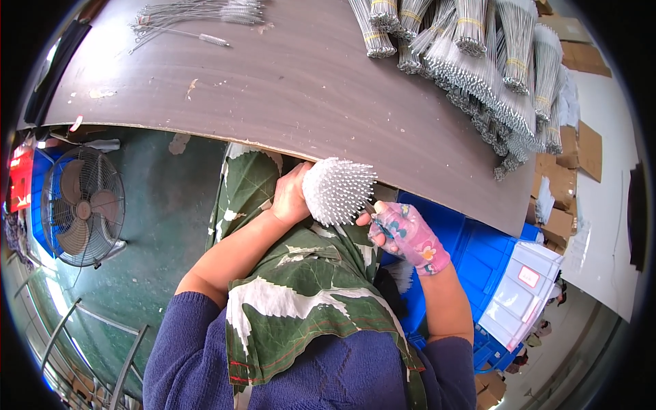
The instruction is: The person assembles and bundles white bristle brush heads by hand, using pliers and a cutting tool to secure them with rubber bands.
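Hands: your left hand (292, 193), bare, grasps a bundle of white-tipped brushes (336, 191) from its left side; the fingertips pass behind the bundle and are hidden. Your right hand (404, 236), in a pink floral fingerless glove (418, 240), is at the bundle's lower right with fingers curled. A slim dark item (370, 207) shows beside its fingertips; too small to identify, and you cannot tell from this view whether the fingers close on it.

Bundle position: above your lap, just off the near edge of the brown surface (273, 89). Its round, dotted end faces up toward the camera; the stems beneath are out of sight.

Lap: green-and-white patterned apron (287, 301), partly covered by your left forearm. A pale bristly cluster (400, 275) below the right hand is mostly obscured.

On the surface: loose wire brushes (239, 11) at the far left, with a single brush (213, 39) nearest you; at the far right, piled wire bundles (471, 27), some cut off by the upper edge, overlapping too heavily to count.

Beyond: blue bins (471, 239) to your right, partly under the surface; a standing fan (83, 208) to your left, its base unclear.
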Motion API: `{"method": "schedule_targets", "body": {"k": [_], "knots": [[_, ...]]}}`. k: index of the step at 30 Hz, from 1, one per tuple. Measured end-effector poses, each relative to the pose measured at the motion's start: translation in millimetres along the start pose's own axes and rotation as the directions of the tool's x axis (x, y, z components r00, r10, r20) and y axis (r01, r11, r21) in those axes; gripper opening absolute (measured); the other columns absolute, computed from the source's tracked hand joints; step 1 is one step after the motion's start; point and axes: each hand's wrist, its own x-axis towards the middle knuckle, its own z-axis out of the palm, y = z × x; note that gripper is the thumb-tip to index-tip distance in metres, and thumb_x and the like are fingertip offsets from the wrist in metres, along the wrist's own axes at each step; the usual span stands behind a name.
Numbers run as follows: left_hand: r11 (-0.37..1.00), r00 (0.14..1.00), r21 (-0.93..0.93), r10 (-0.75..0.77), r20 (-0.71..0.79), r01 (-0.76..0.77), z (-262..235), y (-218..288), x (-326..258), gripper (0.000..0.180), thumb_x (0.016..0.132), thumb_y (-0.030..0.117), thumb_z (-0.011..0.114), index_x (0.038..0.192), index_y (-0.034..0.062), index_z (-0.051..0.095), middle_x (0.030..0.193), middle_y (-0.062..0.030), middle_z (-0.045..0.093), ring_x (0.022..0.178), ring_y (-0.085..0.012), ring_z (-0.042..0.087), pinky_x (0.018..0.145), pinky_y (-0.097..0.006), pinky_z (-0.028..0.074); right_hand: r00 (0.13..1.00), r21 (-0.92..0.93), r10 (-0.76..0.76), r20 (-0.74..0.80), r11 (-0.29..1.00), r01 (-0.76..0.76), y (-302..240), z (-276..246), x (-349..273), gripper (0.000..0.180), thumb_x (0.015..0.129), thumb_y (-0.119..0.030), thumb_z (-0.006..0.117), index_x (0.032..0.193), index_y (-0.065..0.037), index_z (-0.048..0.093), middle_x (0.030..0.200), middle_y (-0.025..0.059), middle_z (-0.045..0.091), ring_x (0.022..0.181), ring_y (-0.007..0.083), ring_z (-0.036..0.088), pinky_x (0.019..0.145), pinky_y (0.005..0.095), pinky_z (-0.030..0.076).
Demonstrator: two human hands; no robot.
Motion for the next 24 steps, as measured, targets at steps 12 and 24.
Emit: {"method": "schedule_targets", "body": {"k": [12,24], "knots": [[0.999,1.000,0.048,-0.001,0.015,0.000,-2.8,5.1,1.2,0.037,0.068,0.020,0.070,0.098,0.0057,0.055,0.086,-0.0148,0.061,0.080,-0.0339,0.061,0.068,-0.041,0.050,0.996,-0.044,-0.063,-0.069,0.997,0.060,8.0,2.7,2.7,0.035,0.093,-0.031,0.047,0.091,0.000,0.063,0.057,-0.0029,0.050,0.045,0.0018,0.037,0.042,0.0174,0.025],[0.976,0.982,-0.199,-0.056,0.181,0.092,-8.4,-6.8,4.1,0.032,0.066,0.023,0.072,0.091,0.0054,0.063,0.087,-0.0161,0.063,0.082,-0.0339,0.061,0.071,-0.038,0.050,0.928,-0.867,-0.371,0.033,0.451,0.211,-52.0,2.9,-14.8,0.028,0.088,-0.032,0.051,0.090,-0.007,0.062,0.076,0.0148,0.061,0.075,0.0349,0.058,0.067,0.0406,0.045]]}}
